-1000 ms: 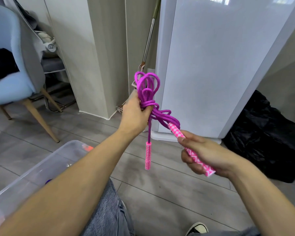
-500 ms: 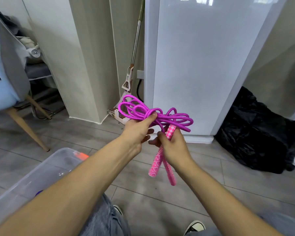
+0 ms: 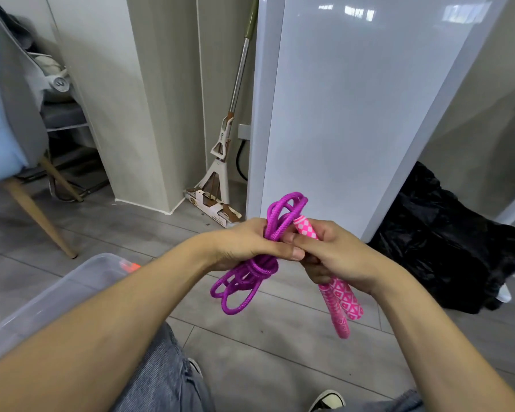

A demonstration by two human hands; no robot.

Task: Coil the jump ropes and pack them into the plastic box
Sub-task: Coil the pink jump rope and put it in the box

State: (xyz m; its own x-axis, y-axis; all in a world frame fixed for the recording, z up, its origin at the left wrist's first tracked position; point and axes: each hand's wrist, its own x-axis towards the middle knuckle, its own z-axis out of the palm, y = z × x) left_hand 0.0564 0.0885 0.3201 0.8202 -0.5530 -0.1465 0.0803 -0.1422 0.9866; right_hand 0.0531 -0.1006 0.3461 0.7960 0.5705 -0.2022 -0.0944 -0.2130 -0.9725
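Observation:
A purple jump rope (image 3: pixel 244 278) is bundled into loops that stick out above and hang below my left hand (image 3: pixel 244 242), which grips the bundle's middle. Its two pink patterned handles (image 3: pixel 341 301) lie side by side in my right hand (image 3: pixel 336 257), which holds them with the ends pointing down. Both hands touch in front of me, above the floor. The clear plastic box (image 3: pixel 57 295) sits at the lower left, partly hidden by my left forearm; something orange (image 3: pixel 130 266) shows inside near its far corner.
A white cabinet (image 3: pixel 354 114) stands straight ahead, with a mop (image 3: pixel 220 179) leaning in the corner to its left. A black plastic bag (image 3: pixel 446 239) lies on the floor at right. A blue chair (image 3: pixel 9 138) with wooden legs stands at left. My shoe (image 3: pixel 327 399) shows below.
My left hand has turned the rope bundle from lying flat to upright, loops now above and below the fist. My right hand has brought both handles together and closer to the left.

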